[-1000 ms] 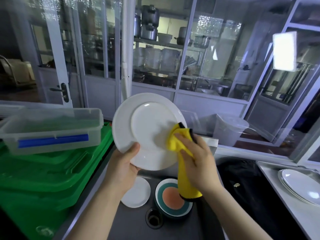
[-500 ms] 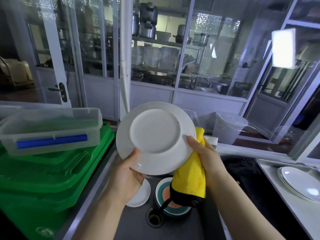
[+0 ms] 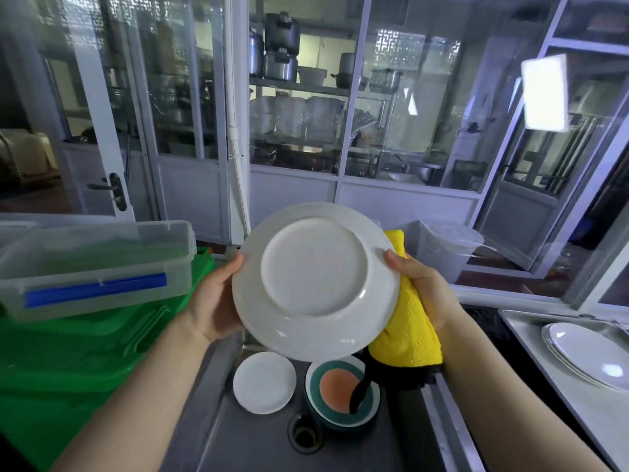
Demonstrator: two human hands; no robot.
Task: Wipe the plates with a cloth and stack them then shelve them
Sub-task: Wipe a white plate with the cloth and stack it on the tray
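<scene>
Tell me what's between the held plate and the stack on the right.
Nothing visible. The plate is up over the sink; the stack lies on the right counter, with only the right hand and cloth on that side.

White plate hides most fingers and part of yellow cloth.

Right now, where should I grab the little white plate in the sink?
Pinch the small white plate at its left rim, reaching down from above. It lies flat on the sink floor, and the striped bowl probably crowds its right side.
</scene>
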